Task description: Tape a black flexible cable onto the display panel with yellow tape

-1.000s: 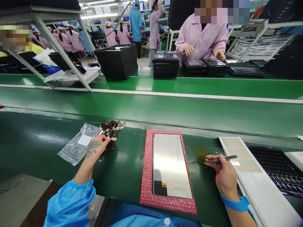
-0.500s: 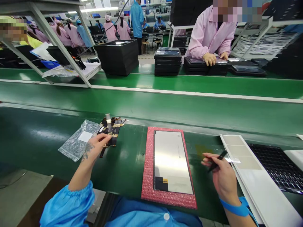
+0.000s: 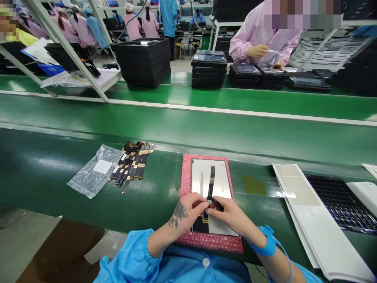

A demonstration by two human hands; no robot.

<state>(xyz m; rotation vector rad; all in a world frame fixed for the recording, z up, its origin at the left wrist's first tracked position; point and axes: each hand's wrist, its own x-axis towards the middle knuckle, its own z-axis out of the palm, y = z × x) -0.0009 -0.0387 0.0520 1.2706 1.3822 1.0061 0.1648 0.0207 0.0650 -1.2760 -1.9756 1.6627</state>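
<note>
A silver-backed display panel (image 3: 225,182) lies on a sheet of pink bubble wrap (image 3: 186,179) in front of me. Over its lower half, my left hand (image 3: 187,212) pinches a black flex cable (image 3: 211,180) between thumb and fingers. The cable runs up along the panel, and its lower end reaches near the gold connector patch (image 3: 205,220). Black tweezers (image 3: 216,203) are in my right hand (image 3: 231,215), their tip close to my left fingertips and the cable. My fingers cover the exact contact point. To the left is a pile of similar flex cables (image 3: 134,163).
A clear plastic bag (image 3: 90,177) touches the cable pile. On the right are amber film (image 3: 253,185), long white boards (image 3: 326,236) and a black tray (image 3: 338,200). Across the green conveyor (image 3: 176,125), a person in pink (image 3: 247,39) works behind stacked black trays (image 3: 209,70).
My left hand has carried a flex cable from the pile to the panel. My right hand has moved left with the tweezers, and both hands now meet over the panel.
</note>
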